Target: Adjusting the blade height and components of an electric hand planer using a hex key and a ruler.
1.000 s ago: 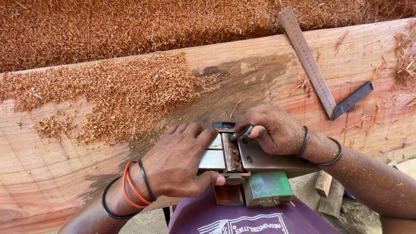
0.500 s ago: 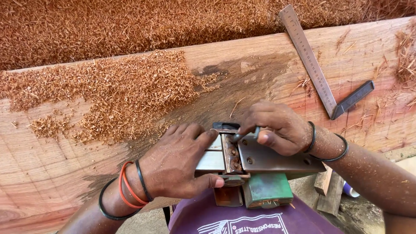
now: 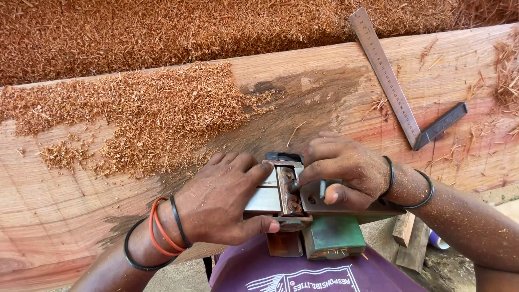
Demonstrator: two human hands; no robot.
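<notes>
An upturned electric planer with a metal sole and green body rests against the near edge of a large reddish wooden slab. My left hand grips the planer's front sole plate, thumb underneath. My right hand holds a small thin metal tool and presses its fingers at the cutter drum opening in the middle of the sole. Both wrists wear bands.
A heap of red wood shavings covers the slab's left half and the ground beyond. A steel try square with a dark handle lies on the slab at upper right. Wood offcuts lie on the ground at lower right.
My right hand has shifted slightly over the cutter opening, its fingers curling lower. The left hand and the planer have stayed in place.
</notes>
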